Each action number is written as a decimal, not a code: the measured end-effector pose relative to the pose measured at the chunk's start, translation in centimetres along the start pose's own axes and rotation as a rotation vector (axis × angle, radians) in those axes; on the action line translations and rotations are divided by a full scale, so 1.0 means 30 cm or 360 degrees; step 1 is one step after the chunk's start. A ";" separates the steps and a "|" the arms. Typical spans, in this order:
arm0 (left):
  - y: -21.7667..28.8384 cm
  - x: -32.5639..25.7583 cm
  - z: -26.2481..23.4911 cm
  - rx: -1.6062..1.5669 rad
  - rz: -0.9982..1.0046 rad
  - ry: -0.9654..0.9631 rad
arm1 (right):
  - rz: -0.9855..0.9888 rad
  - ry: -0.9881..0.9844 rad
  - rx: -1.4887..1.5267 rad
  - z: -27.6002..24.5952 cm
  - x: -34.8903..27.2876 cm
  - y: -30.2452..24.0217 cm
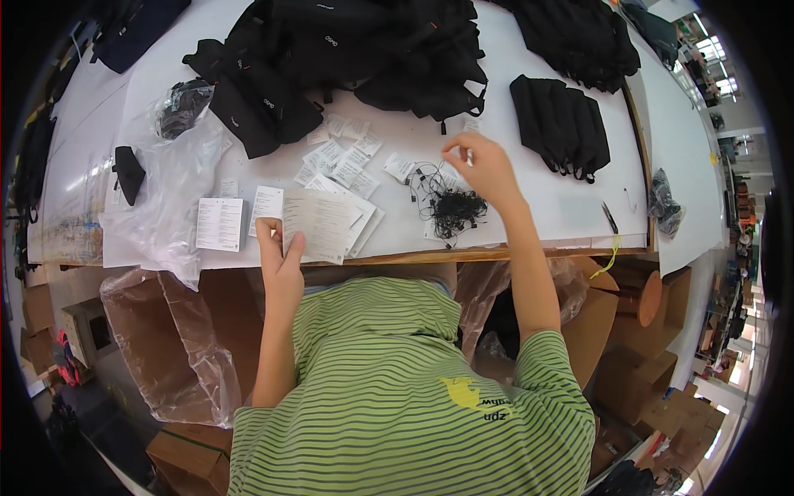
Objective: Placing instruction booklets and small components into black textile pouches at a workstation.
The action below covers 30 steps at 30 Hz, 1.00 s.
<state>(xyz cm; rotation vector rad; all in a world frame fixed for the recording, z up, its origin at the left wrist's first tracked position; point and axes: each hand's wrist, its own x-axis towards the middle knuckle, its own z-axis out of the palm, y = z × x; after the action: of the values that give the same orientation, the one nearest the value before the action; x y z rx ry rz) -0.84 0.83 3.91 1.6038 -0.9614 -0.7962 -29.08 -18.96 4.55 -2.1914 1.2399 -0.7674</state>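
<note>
Near the front edge of the table, my left hand (281, 252) grips an opened printed paper card (318, 223), thumb in front and fingers behind. More white cards (364, 231) lie partly beneath it. My right hand (484, 169) is raised over a tangled heap of black tag strings (455, 211), with thumb and forefinger pinched on what looks like one thin string. Small white printed labels (347, 165) are scattered between the hands and the black bags. To the left stands a neat stack of white cards (220, 223).
Black fabric bags (356, 58) cover the far middle, and another row of folded ones (562, 128) lies at right. Clear plastic (157, 198) spreads over the left side. Small thread snips (610, 217) with a yellow cord rest near the right edge. Cardboard boxes (190, 459) stand below.
</note>
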 end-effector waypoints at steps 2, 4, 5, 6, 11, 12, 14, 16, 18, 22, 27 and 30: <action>0.115 -0.023 0.010 -0.0576 -0.0372 -0.0076 | -0.0025 -0.0221 -0.0336 0.061 0.012 -0.043; 0.160 -0.044 0.003 -0.0770 -0.0500 -0.0105 | 0.0019 -0.0338 -0.0450 0.105 0.022 -0.015; 0.168 -0.052 -0.005 -0.0963 -0.0629 -0.0151 | 0.0076 -0.0448 -0.0569 0.118 0.025 -0.003; 0.164 -0.063 -0.014 -0.0974 -0.0628 -0.0137 | 0.0063 -0.0458 -0.0575 0.115 0.029 -0.005; 0.163 -0.086 -0.025 -0.0993 -0.0773 -0.0286 | 0.0328 -0.0461 -0.0335 0.056 0.008 -0.041; 0.165 -0.085 -0.024 -0.0999 -0.0779 -0.0290 | 0.0334 -0.0464 -0.0342 0.050 -0.002 -0.044; 0.172 -0.082 -0.016 -0.0809 -0.0705 -0.0410 | 0.0295 -0.0229 -0.0178 0.041 -0.023 -0.051; 0.204 -0.072 -0.002 -0.0799 -0.0656 -0.0429 | 0.0325 -0.0233 -0.0098 0.023 -0.028 -0.087; 0.224 -0.068 0.002 -0.0785 -0.0605 -0.0447 | 0.0355 -0.0237 -0.0014 0.005 -0.033 -0.114; 0.226 -0.074 -0.007 -0.0735 -0.0585 -0.0523 | 0.0242 0.0038 0.0186 -0.025 -0.032 -0.161; 0.205 -0.099 -0.015 -0.0749 -0.0537 -0.0551 | 0.0259 0.0058 0.0410 -0.039 -0.024 -0.210; 0.195 -0.107 -0.012 -0.0647 -0.0372 -0.0568 | 0.0188 0.0155 0.0733 -0.025 -0.040 -0.216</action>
<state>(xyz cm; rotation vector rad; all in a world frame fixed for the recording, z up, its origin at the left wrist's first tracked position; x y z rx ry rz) -3.09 3.15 9.76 1.2515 -0.7962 -1.3802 -26.26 -15.05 9.11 -1.7131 1.0952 -1.0059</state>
